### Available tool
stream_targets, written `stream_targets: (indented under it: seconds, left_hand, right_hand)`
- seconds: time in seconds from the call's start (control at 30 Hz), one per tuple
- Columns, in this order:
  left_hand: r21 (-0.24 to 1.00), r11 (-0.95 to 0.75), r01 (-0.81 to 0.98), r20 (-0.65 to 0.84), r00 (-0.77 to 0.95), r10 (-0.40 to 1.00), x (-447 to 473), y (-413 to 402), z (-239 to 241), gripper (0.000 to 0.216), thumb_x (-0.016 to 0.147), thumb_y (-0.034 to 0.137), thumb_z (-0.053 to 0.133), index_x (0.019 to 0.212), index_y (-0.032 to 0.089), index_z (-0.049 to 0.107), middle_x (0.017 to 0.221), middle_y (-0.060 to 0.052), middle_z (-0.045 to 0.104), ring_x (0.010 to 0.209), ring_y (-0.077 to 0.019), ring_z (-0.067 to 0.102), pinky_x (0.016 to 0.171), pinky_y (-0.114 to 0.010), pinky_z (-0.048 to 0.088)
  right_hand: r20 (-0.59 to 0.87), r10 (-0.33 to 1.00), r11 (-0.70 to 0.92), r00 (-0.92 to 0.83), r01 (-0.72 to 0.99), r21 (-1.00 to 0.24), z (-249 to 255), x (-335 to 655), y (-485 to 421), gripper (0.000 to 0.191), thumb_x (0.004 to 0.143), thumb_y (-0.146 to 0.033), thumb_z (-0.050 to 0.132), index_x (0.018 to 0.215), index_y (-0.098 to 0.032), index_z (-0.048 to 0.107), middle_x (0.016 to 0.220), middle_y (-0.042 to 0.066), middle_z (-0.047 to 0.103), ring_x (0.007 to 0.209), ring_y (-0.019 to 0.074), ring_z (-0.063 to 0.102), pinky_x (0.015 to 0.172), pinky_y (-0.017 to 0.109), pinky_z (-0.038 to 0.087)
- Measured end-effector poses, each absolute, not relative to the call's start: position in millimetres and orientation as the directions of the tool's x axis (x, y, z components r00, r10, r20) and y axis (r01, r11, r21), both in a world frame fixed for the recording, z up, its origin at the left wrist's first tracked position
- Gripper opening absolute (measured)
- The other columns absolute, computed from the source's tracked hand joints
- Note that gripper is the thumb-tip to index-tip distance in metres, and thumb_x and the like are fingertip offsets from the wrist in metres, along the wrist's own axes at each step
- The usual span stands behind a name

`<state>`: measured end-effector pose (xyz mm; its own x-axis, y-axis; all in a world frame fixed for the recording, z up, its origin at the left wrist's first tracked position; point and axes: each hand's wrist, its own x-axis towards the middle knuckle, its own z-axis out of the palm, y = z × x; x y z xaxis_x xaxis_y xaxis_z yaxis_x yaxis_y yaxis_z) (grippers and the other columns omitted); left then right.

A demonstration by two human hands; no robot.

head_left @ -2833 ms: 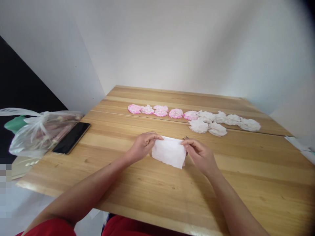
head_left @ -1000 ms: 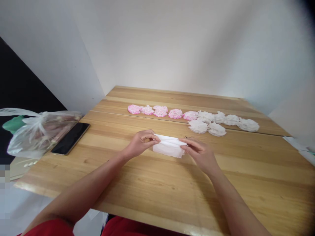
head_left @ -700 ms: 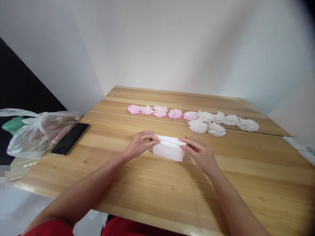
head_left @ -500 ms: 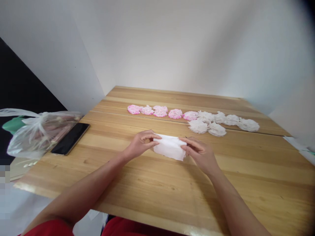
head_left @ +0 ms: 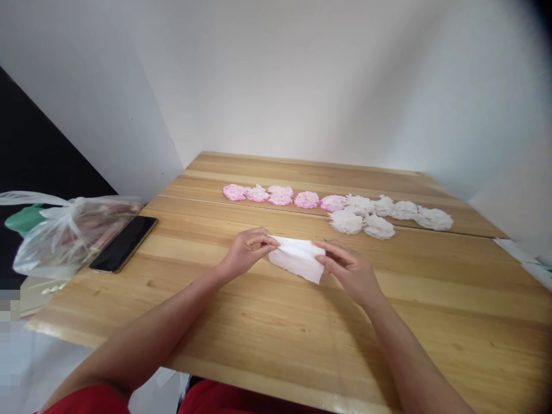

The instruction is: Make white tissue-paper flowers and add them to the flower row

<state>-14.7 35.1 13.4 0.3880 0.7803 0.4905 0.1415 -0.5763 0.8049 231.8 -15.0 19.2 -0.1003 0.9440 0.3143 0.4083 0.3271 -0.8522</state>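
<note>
A white sheet of tissue paper (head_left: 297, 260) is held stretched between my two hands, above the middle of the wooden table (head_left: 241, 333). My left hand (head_left: 248, 251) pinches its upper left corner between thumb and fingers. At the upper right corner, my right hand (head_left: 349, 270) grips the paper with thumb and forefinger. The lower edge of the sheet hangs free and looks slightly uneven. Just beyond my right hand lie white tissue paper flowers (head_left: 379, 227), and to their left a row of pink-tinged paper flowers (head_left: 306, 199).
On the left, a black phone (head_left: 125, 244) lies near the table edge beside a tied clear plastic bag (head_left: 81, 230) with brownish contents. White papers (head_left: 524, 259) rest at the right edge. A white wall (head_left: 302, 80) stands behind the table.
The fingers of my left hand have closed more tightly on the corner of the tissue paper, with the thumb shifted slightly up. My right hand has barely moved.
</note>
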Motion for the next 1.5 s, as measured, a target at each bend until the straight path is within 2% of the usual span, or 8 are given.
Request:
stream_targets:
  seconds: [0.43,0.57,0.67,0.77,0.93,1.07,1.2,1.5]
  left_hand:
    - [0.856,-0.501,0.129,0.426,0.374,0.824,-15,34,6,0.019,0.081,0.032,0.065,0.079,0.015,0.073,0.080,-0.008,0.074,0.073,-0.0159,0.066,0.069,-0.026,0.051]
    - [0.875,-0.473,0.099,0.408,0.373,0.833,-15,34,6,0.019,0.080,0.032,0.066,0.078,0.015,0.074,0.081,-0.008,0.074,0.074,-0.0160,0.067,0.070,-0.026,0.052]
    - [0.903,-0.424,0.064,0.375,0.364,0.853,-15,34,7,0.020,0.078,0.033,0.068,0.076,0.014,0.074,0.081,-0.008,0.074,0.075,-0.0163,0.068,0.070,-0.026,0.053]
    - [0.918,-0.393,0.057,0.348,0.361,0.865,-15,33,8,0.021,0.076,0.034,0.069,0.074,0.014,0.074,0.080,-0.009,0.074,0.074,-0.0165,0.068,0.071,-0.026,0.053]
    - [0.922,-0.383,0.051,0.339,0.371,0.865,-15,32,9,0.025,0.076,0.038,0.069,0.074,0.014,0.074,0.079,-0.009,0.074,0.072,-0.0168,0.067,0.068,-0.026,0.053]
    - [0.924,-0.379,0.047,0.338,0.361,0.869,-15,33,9,0.023,0.075,0.037,0.070,0.074,0.014,0.074,0.079,-0.009,0.074,0.073,-0.0169,0.067,0.068,-0.026,0.053]
    - [0.927,-0.373,0.047,0.334,0.352,0.874,-16,34,9,0.022,0.075,0.036,0.070,0.074,0.014,0.074,0.080,-0.009,0.074,0.074,-0.0174,0.068,0.070,-0.027,0.053]
    - [0.932,-0.357,0.058,0.313,0.367,0.876,-15,34,7,0.022,0.076,0.035,0.070,0.074,0.014,0.074,0.081,-0.009,0.074,0.075,-0.0180,0.068,0.069,-0.027,0.053]
  right_hand:
    - [0.328,0.944,0.304,-0.027,0.453,-0.838,18,228,-14,0.024,0.083,-0.036,0.058,0.093,-0.021,0.074,0.079,0.004,0.068,0.056,0.0119,0.056,0.055,0.026,0.050]
    - [0.269,0.963,0.239,0.018,0.409,-0.881,16,228,-15,0.025,0.082,-0.037,0.059,0.092,-0.019,0.073,0.083,0.005,0.070,0.059,0.0129,0.059,0.053,0.025,0.051]
    - [0.232,0.972,0.207,0.035,0.335,-0.919,13,229,-15,0.024,0.081,-0.037,0.060,0.094,-0.018,0.068,0.074,0.003,0.068,0.056,0.0126,0.059,0.051,0.024,0.050]
    - [0.261,0.965,0.240,0.027,0.306,-0.921,12,230,-15,0.019,0.081,-0.034,0.060,0.090,-0.019,0.065,0.070,0.001,0.065,0.055,0.0118,0.058,0.052,0.024,0.050]
    - [0.388,0.917,0.382,-0.089,0.471,-0.795,18,234,-15,0.018,0.084,-0.027,0.052,0.080,-0.021,0.069,0.077,0.003,0.068,0.066,0.0152,0.061,0.059,0.027,0.050]
    - [0.414,0.891,0.447,-0.187,0.527,-0.723,23,237,-16,0.019,0.085,-0.026,0.053,0.090,-0.023,0.070,0.089,0.005,0.070,0.081,0.0186,0.064,0.071,0.030,0.051]
    - [0.392,0.895,0.439,-0.213,0.576,-0.689,19,239,-16,0.018,0.083,-0.029,0.060,0.098,-0.023,0.068,0.098,0.006,0.068,0.078,0.0174,0.064,0.073,0.031,0.052]
    - [0.500,0.821,0.551,-0.276,0.615,-0.564,14,239,-11,0.011,0.087,-0.022,0.056,0.087,-0.023,0.067,0.087,0.004,0.070,0.084,0.0192,0.065,0.075,0.032,0.049]
